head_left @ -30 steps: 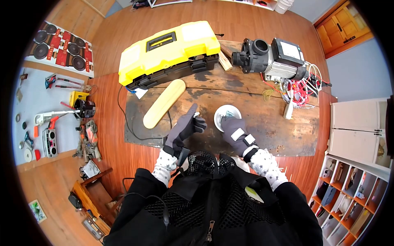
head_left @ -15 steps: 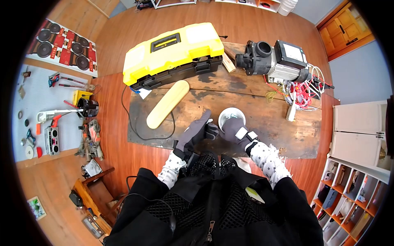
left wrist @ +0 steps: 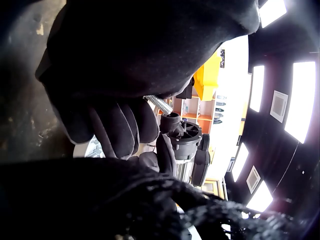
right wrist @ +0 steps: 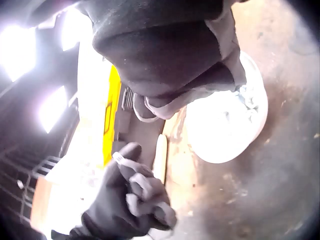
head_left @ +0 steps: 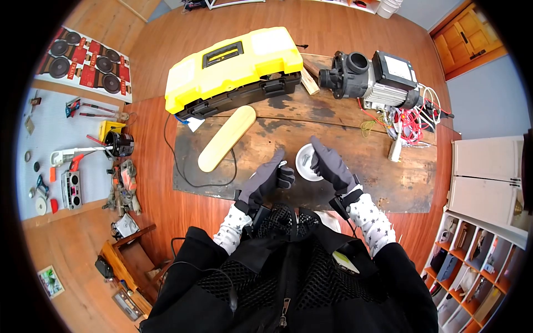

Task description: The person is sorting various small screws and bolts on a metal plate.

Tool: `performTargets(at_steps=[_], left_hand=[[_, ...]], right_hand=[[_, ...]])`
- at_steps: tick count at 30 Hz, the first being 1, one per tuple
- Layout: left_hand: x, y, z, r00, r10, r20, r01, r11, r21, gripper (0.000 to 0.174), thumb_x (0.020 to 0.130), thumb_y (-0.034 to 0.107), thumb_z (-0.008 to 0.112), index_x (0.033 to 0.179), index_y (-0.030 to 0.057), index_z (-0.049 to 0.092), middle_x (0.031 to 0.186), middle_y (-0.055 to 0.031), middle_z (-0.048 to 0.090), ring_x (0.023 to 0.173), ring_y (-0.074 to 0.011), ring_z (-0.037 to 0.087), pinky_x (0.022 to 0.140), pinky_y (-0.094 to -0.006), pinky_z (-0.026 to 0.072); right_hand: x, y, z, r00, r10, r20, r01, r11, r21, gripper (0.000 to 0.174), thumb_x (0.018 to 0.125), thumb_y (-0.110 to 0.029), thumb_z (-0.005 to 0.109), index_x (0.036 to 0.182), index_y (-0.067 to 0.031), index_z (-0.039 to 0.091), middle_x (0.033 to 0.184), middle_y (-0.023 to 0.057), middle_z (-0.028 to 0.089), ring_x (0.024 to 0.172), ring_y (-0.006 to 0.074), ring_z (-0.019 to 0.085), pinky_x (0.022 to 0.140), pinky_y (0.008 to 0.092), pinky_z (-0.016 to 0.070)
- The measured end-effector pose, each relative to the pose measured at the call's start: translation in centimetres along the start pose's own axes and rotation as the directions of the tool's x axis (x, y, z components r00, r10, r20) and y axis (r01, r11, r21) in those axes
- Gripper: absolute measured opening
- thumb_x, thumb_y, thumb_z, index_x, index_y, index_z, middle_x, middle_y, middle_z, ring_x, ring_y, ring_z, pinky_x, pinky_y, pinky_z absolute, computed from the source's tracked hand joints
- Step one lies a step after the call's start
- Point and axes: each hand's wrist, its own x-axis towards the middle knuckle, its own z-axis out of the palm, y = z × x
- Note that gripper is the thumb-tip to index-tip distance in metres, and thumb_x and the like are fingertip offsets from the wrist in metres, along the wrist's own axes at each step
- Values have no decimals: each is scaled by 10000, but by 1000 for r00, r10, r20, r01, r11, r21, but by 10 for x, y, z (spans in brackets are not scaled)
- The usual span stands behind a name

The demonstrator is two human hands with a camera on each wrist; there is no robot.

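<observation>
Your left hand [head_left: 266, 177] pinches one screw [left wrist: 159, 105]; your right hand [head_left: 332, 164] hovers empty, fingers straight, over the bowl [head_left: 298, 158], where more seemingly lie.

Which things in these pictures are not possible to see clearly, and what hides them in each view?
- Head view: the small parts in the white bowl are too small to name, and the right hand covers the bowl's right side.
- Left wrist view: only the thread of the screw shows; the left hand hides its head.
- Right wrist view: glare washes out the bowl's inside, and the right hand overlaps its upper edge.
</observation>
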Motion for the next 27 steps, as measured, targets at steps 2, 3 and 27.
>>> performTargets(at_steps=[2, 3, 27], left_hand=[[4, -2, -1, 999, 0, 37, 1, 1000, -26, 513, 994, 520, 582, 1001, 8, 578, 771, -91, 648, 669, -215, 675, 619, -329, 555], [6, -3, -2, 999, 1, 39, 0, 1000, -25, 513, 994, 520, 582, 1001, 8, 578, 771, -91, 648, 669, -215, 675, 619, -329, 555], [-18, 15, 48, 960, 279, -12, -207, 739, 641, 682, 927, 664, 579, 942, -1, 729, 745, -44, 698, 644, -132, 631, 636, -265, 511]], right_hand=[[8, 7, -6, 994, 95, 50, -106, 946, 307, 655, 973, -647, 514, 619, -100, 585, 565, 47, 588, 465, 154, 531, 488, 284, 445], [11, 11, -7, 994, 80, 71, -100, 926, 364, 643, 987, -628, 503, 634, -96, 573, 571, 70, 587, 455, 160, 516, 479, 286, 443], [-45, 14, -12, 902, -233, 362, -182, 555, 812, 506, 1040, -238, 453, 1477, 12, 407, 1477, 185, 498, 1329, 308, 523, 1141, 448, 399]])
